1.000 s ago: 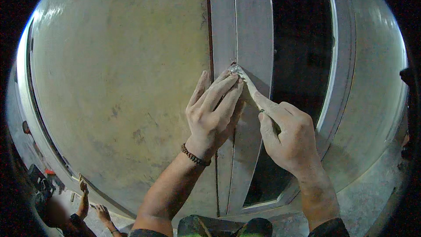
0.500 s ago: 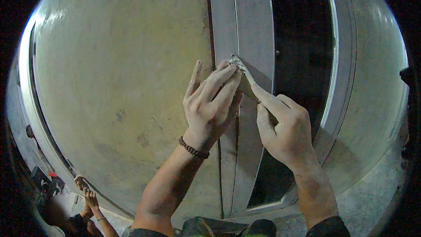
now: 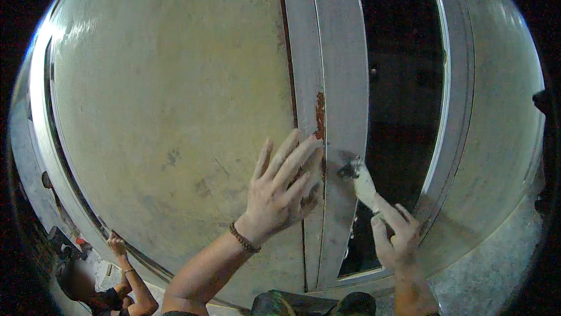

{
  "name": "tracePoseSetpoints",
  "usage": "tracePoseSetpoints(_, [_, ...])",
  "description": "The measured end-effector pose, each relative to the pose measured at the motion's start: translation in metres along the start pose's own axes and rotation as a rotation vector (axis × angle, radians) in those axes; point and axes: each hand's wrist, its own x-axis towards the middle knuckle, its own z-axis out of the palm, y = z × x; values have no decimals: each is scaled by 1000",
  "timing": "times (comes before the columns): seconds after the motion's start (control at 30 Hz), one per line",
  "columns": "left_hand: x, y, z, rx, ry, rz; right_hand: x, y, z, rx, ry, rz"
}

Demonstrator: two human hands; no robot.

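Observation:
My left hand (image 3: 283, 190), dusted white and wearing a beaded bracelet, has its fingers stretched out and apart. Its fingertips lie at the narrow strip of a grey door frame (image 3: 345, 70), just below a rough reddish-brown patch (image 3: 319, 111). Shadow hides most of the thumb and palm side. Lower to the right, my right hand (image 3: 398, 237) is closed around a white-smeared putty knife (image 3: 365, 187). A dark grey and white lump of paste (image 3: 349, 168) clings to the blade's tip. The knife is in front of the frame's edge and the dark glass panel (image 3: 403, 111).
A large yellowish-grey wall (image 3: 158, 111) with dark smudges fills the left side. Another person (image 3: 99, 287) sits low at the far left, one arm raised to a long pale edge. My knees (image 3: 312, 304) show at the bottom. Concrete floor (image 3: 485, 263) lies to the right.
My right hand has drawn the putty knife down and right, away from my left fingertips. My left hand has dropped lower, its fingers now spread, and the reddish-brown patch shows.

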Motion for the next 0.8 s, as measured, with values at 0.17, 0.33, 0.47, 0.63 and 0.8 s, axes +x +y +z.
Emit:
tracePoseSetpoints(0.17, [27,-20,7,182,101,-94,55,-10,-8,-137,57,-138])
tracePoseSetpoints(0.33, [19,-9,23,84,214,-77,80,-11,-5,-223,28,-225])
tracePoseSetpoints(0.47, [14,-5,32,20,282,-26,75,-5,-16,-288,-15,-225])
tracePoseSetpoints(0.63, [20,19,42,22,241,69,54,-2,-30,-224,44,-180])
tracePoseSetpoints(0.8, [28,56,42,-14,269,-35,36,3,-31,-110,9,-111])
